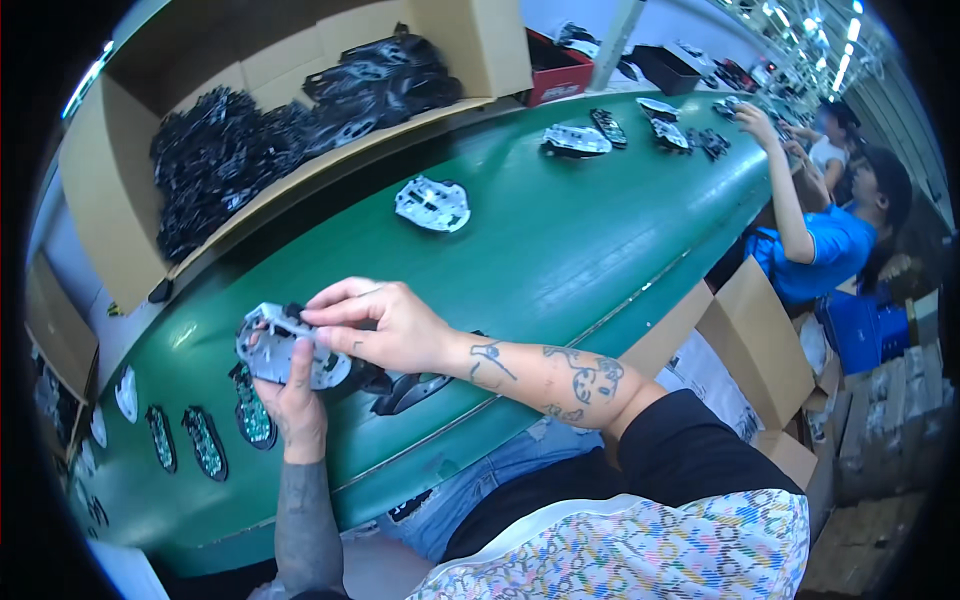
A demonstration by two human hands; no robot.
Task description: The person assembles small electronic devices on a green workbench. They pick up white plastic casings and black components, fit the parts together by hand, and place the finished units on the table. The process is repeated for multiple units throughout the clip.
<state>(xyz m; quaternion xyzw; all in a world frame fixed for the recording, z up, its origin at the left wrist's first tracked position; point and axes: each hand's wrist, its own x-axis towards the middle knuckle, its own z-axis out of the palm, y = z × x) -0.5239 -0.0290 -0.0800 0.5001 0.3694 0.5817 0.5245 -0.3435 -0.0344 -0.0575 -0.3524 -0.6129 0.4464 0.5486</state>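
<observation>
My left hand (292, 405) grips a grey-white plastic housing (328, 372) from below, its thumb up over the near side. The housing is a rounded shell with cut-outs, held tilted above the green belt. At its upper edge, my right hand (390, 325) pinches with thumb and fingers near a small black part (293, 311); whether that part is gripped or just touched is hard to see. Black shell pieces (412, 392) lie on the belt under my right wrist. A green circuit board on a dark base (257, 425) lies just beside my left hand.
More circuit boards (205, 443) lie at left. Ahead on the green belt (520, 240) sits another grey-white housing (432, 204), with more parts (576, 140) farther off. A cardboard box (105, 190) holds piled black plastic parts (215, 150). A co-worker in blue (825, 250) reaches over the belt at right.
</observation>
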